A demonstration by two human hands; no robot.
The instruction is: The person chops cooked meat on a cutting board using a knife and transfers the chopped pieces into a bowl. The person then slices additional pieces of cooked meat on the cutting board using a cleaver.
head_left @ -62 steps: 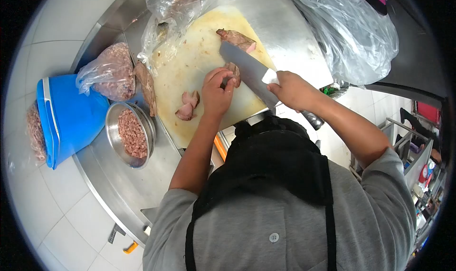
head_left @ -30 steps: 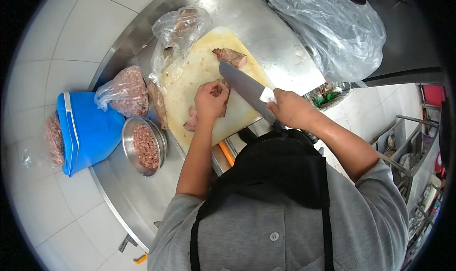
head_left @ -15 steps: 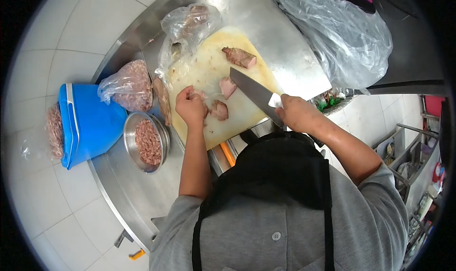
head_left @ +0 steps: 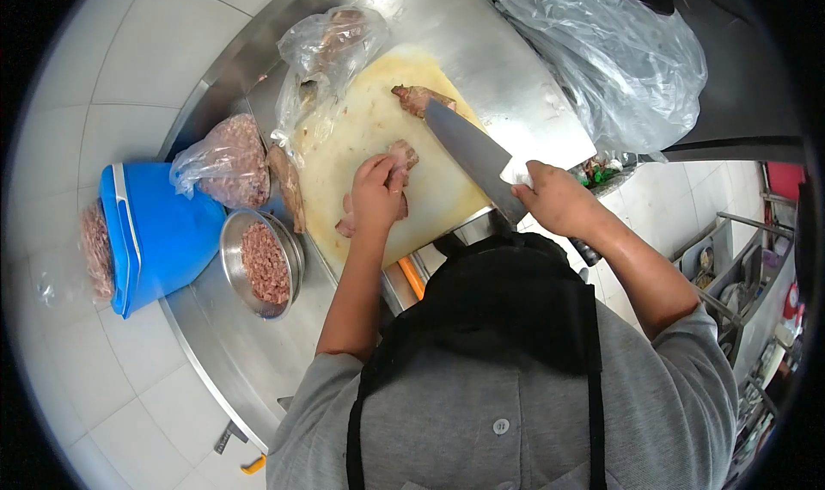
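Note:
My right hand (head_left: pixel 557 199) is wrapped round the white handle of a large kitchen knife (head_left: pixel 468 148). The wide blade points up and left over the cutting board (head_left: pixel 344 146), its tip overlapping a browned chunk of meat (head_left: pixel 412 100). With fingers and thumb closed, my left hand (head_left: pixel 375 189) grips a pale piece of meat (head_left: pixel 404 152) near the board's middle. More cut meat (head_left: pixel 345 225) lies beside and partly under that hand. A long strip of meat (head_left: pixel 287 187) rests along the board's left edge.
Stacked metal bowls (head_left: pixel 294 254) with diced meat stand left of the board. Beyond them are a bag of diced meat (head_left: pixel 234 159) and a blue cooler (head_left: pixel 163 232). A clear bag with meat (head_left: pixel 331 47) lies at the board's far edge; a large plastic bag (head_left: pixel 610 60) is at upper right.
My left hand has moved right and closed on a piece of meat that lay loose. The knife has shifted slightly, its tip now covering part of the browned chunk.

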